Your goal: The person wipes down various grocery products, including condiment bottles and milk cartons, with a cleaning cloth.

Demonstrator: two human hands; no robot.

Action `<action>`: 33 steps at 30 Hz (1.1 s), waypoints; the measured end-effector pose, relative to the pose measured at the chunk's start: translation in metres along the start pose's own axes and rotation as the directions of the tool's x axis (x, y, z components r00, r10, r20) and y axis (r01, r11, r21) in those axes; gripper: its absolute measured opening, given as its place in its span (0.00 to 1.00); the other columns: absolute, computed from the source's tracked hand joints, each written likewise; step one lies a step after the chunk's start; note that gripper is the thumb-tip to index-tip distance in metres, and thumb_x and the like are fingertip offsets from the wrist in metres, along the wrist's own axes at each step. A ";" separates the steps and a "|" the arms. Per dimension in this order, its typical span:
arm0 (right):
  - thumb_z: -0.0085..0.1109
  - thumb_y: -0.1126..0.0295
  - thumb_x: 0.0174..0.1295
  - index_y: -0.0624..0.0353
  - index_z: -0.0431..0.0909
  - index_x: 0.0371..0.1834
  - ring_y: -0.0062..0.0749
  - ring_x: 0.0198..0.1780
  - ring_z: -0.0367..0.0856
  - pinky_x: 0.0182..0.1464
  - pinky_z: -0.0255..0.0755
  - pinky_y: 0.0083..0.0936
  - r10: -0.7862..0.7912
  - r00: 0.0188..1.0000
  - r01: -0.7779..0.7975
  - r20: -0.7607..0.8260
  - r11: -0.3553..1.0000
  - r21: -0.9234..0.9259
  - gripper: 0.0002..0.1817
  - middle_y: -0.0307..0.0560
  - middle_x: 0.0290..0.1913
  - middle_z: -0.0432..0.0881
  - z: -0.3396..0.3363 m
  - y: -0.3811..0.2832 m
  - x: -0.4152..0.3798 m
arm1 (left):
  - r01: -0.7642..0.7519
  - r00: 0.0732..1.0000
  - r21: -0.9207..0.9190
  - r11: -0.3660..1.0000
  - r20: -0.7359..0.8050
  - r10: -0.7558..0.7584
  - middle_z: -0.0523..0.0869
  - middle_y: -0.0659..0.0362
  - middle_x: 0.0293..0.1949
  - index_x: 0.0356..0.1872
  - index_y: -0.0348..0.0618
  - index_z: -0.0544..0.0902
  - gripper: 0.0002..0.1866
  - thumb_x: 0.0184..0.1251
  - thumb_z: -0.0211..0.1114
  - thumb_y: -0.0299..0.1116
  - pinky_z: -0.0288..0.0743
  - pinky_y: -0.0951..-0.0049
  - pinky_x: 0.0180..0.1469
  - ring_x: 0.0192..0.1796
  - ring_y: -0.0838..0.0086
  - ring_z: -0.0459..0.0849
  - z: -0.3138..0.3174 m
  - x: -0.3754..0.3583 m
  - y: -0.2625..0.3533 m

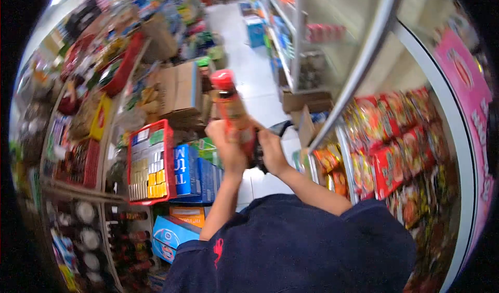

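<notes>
Shop aisle, seen from above, with a pale tiled floor running between stocked shelving and a metal-framed glass panel. We observe one bottle with a red cap, held up over the aisle in front of the person's dark shirt. It leans slightly, cap end toward the far end of the aisle; its label is blurred, and we cannot read it.

Left hand: fingers closed around the lower part of the bottle, with no visible opening in the grip. Right hand: beside the bottle's lower end, fingers curled closed on a dark item. We cannot tell what that item is, nor whether the right fingers also touch the bottle.

Surroundings, left side: we record a red basket of small boxes, yellow ones near its lower right corner. Blue boxes stand just beside its right edge, and a cardboard box sits beyond its far edge. An orange box and a light blue box lie nearer the shirt.

Right side: we note red packets in rows behind the metal frame, and a pink panel along the outer edge. Motion blur softens the farther shelves.
</notes>
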State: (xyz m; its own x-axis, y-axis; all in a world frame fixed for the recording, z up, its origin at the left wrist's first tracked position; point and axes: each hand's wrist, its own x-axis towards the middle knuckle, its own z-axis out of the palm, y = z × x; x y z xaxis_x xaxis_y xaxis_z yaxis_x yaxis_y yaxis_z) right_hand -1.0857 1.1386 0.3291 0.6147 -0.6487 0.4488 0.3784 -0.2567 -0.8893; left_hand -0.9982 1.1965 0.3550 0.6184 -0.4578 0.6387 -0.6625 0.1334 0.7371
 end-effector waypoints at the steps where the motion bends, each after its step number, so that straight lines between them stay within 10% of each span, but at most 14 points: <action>1: 0.31 0.57 0.66 0.68 0.60 0.58 0.30 0.54 0.68 0.55 0.58 0.21 0.129 0.990 -0.130 0.048 0.991 0.023 0.26 0.56 0.52 0.71 -0.005 0.016 -0.009 | -0.005 1.000 -0.053 0.999 -0.019 0.004 0.68 0.52 0.33 0.34 0.36 0.72 0.27 0.63 0.41 0.55 0.55 0.65 0.48 0.42 0.63 0.63 0.001 -0.002 0.002; 5: 0.35 0.52 0.64 0.63 0.64 0.55 0.30 0.48 0.73 0.53 0.64 0.25 0.374 0.927 -0.316 0.021 0.748 0.584 0.27 0.50 0.48 0.74 -0.011 0.009 -0.021 | 0.018 1.000 -0.241 0.970 -0.005 -0.020 0.70 0.50 0.39 0.37 0.32 0.72 0.37 0.59 0.36 0.64 0.54 0.65 0.52 0.45 0.63 0.64 0.010 -0.017 -0.005; 7: 0.34 0.49 0.63 0.63 0.64 0.55 0.35 0.55 0.67 0.58 0.59 0.29 0.595 0.626 -0.714 0.503 0.178 0.678 0.29 0.50 0.54 0.69 -0.029 -0.001 -0.021 | 0.047 0.999 -0.326 0.944 0.022 -0.042 0.70 0.52 0.43 0.44 0.30 0.70 0.42 0.54 0.39 0.68 0.55 0.65 0.54 0.49 0.67 0.65 0.013 -0.031 -0.023; 10: 0.33 0.48 0.63 0.63 0.63 0.55 0.37 0.54 0.68 0.57 0.61 0.31 0.308 0.634 -0.700 0.709 -0.160 0.696 0.30 0.51 0.54 0.69 -0.036 0.035 -0.030 | 0.122 0.992 -0.555 0.823 0.098 -0.081 0.69 0.53 0.47 0.51 0.31 0.64 0.41 0.55 0.44 0.66 0.56 0.68 0.55 0.52 0.69 0.65 0.019 -0.044 -0.030; 15: 0.38 0.52 0.62 0.62 0.64 0.55 0.39 0.53 0.69 0.57 0.62 0.35 0.545 0.663 -0.635 0.513 0.047 0.771 0.26 0.53 0.53 0.69 -0.039 0.038 -0.026 | 0.173 0.981 -0.518 0.838 0.166 -0.099 0.65 0.51 0.56 0.60 0.35 0.54 0.37 0.56 0.54 0.49 0.55 0.67 0.59 0.59 0.67 0.63 0.007 -0.021 0.000; 18: 0.44 0.55 0.61 0.61 0.68 0.47 0.30 0.36 0.76 0.41 0.71 0.27 0.589 0.781 -0.530 0.206 0.451 0.718 0.21 0.46 0.41 0.76 -0.044 0.039 -0.017 | 0.051 0.997 -0.504 0.862 0.076 -0.014 0.65 0.48 0.56 0.61 0.40 0.52 0.36 0.55 0.58 0.43 0.57 0.65 0.60 0.57 0.64 0.66 -0.005 0.005 0.031; 19: 0.44 0.55 0.61 0.61 0.68 0.47 0.30 0.36 0.76 0.41 0.71 0.27 0.586 0.778 -0.545 0.226 0.450 0.707 0.21 0.46 0.41 0.76 -0.040 0.037 -0.015 | 0.191 0.979 -0.560 0.806 0.047 -0.200 0.68 0.49 0.52 0.58 0.40 0.56 0.31 0.56 0.57 0.39 0.61 0.67 0.56 0.53 0.65 0.70 -0.005 0.010 0.038; 21: 0.49 0.57 0.59 0.63 0.72 0.40 0.25 0.30 0.74 0.35 0.69 0.24 0.405 0.875 -0.319 -0.266 0.895 0.310 0.18 0.44 0.33 0.77 -0.032 0.032 -0.012 | 0.264 0.891 -0.656 0.707 -0.114 -0.439 0.75 0.55 0.38 0.46 0.41 0.63 0.16 0.59 0.55 0.29 0.72 0.71 0.44 0.40 0.69 0.78 0.000 0.017 0.026; 25: 0.56 0.60 0.55 0.68 0.73 0.30 0.23 0.27 0.72 0.32 0.67 0.21 0.168 0.961 -0.202 -0.221 0.969 -0.141 0.17 0.45 0.23 0.75 -0.024 0.018 -0.016 | 0.331 0.857 -0.770 0.546 0.003 -0.516 0.75 0.61 0.31 0.37 0.40 0.69 0.14 0.51 0.63 0.26 0.70 0.77 0.35 0.31 0.78 0.75 -0.016 0.021 0.029; 28: 0.38 0.49 0.62 0.69 0.68 0.44 0.38 0.37 0.73 0.41 0.65 0.26 -0.247 0.967 0.235 -0.060 0.959 -0.161 0.28 0.56 0.35 0.74 -0.002 -0.034 0.000 | 0.367 0.929 -0.603 0.708 0.199 -0.312 0.75 0.60 0.34 0.32 0.40 0.73 0.14 0.43 0.66 0.29 0.65 0.76 0.45 0.39 0.73 0.73 -0.010 -0.003 0.026; 33: 0.31 0.44 0.62 0.69 0.70 0.38 0.30 0.37 0.71 0.43 0.65 0.25 0.023 0.960 -0.089 0.280 0.970 0.227 0.33 0.53 0.33 0.73 0.011 -0.009 0.011 | -0.067 0.997 -0.126 0.990 0.040 0.072 0.72 0.56 0.41 0.21 0.43 0.76 0.13 0.39 0.68 0.39 0.50 0.61 0.57 0.55 0.59 0.61 -0.024 0.003 0.034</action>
State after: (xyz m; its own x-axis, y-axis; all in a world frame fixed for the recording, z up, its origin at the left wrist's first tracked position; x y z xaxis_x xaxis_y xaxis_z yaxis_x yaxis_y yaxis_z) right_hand -1.0752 1.1419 0.3430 0.7924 -0.4281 0.4346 0.4688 -0.0286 -0.8828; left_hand -1.0084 1.2206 0.3874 0.5515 -0.4819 0.6809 -0.6437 0.2734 0.7148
